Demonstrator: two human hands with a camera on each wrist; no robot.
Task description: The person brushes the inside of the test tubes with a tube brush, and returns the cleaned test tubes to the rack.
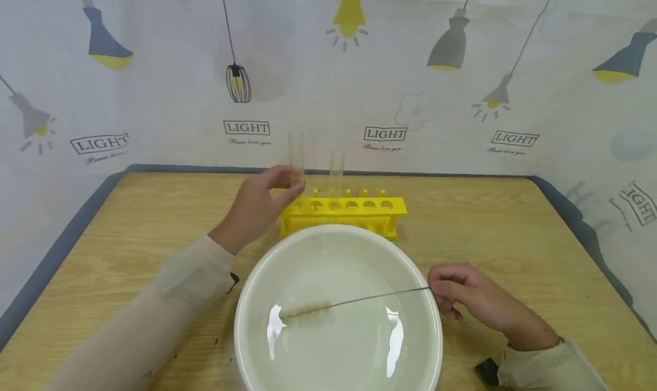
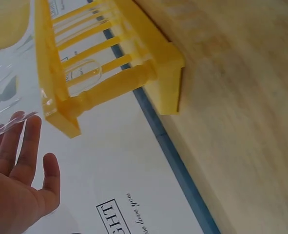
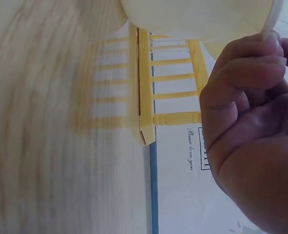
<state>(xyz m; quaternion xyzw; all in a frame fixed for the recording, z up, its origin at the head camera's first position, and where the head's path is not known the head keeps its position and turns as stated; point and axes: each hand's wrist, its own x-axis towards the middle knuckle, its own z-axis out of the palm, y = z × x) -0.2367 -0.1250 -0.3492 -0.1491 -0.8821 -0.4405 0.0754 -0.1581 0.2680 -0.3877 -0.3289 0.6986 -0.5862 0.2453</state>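
At the left end of the yellow test tube rack (image 1: 344, 207), my left hand (image 1: 256, 206) pinches a clear test tube (image 1: 296, 149) between thumb and fingers. The tube stands upright there; whether its lower end sits in a hole is hidden by the hand. A second test tube (image 1: 336, 171) stands in the rack near its middle. My right hand (image 1: 477, 297), at the right rim of a white basin (image 1: 246, 300), pinches the wire handle of a test tube brush (image 1: 308, 309). The brush's bristle head lies over the left part of the basin, at or near the water.
The basin stands directly in front of the rack on a wooden table (image 1: 477, 220). Behind the table hangs a white cloth (image 1: 308, 55) printed with lamps. A small black object (image 1: 487, 371) shows beside the right sleeve.
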